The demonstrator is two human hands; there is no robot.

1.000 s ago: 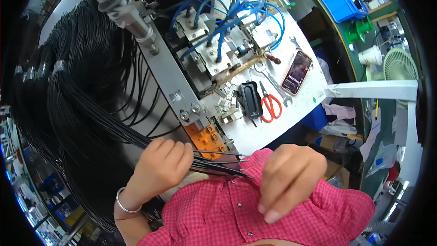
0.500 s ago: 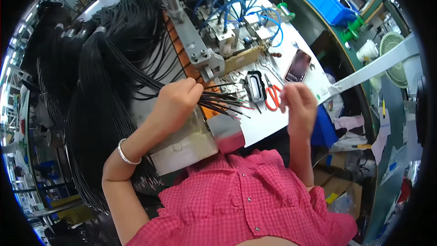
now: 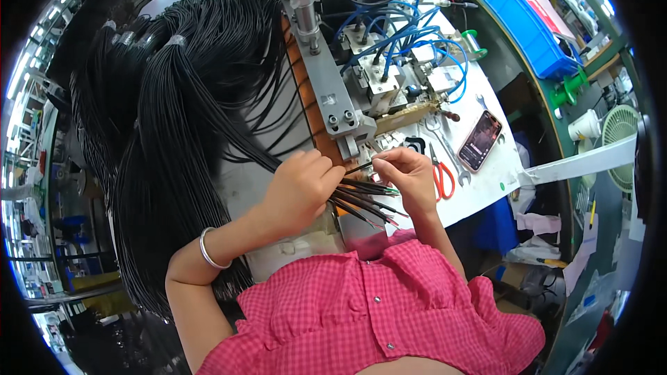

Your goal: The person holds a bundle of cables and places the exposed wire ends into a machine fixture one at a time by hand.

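Bundle of black wires (image 3: pixel 365 201) in left hand (image 3: pixel 302 186), 1 wire (image 3: pixel 358 168) in right hand (image 3: pixel 408 175)

The left fingers are closed around the bundle, near the front left corner of the white worktable (image 3: pixel 479 187). Its long axis slants from far left to near right; the free ends fan out rightward. The right thumb and finger are together on the 1 wire, which points right and slightly away from the person.

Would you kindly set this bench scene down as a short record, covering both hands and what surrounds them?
Left hand: closed around a bunch of black cables
Right hand: fingertips pinching a single cable
Machine: metal, with blue tubes
Right side: red-handled scissors, wrench, phone
Left side: large cable bundles
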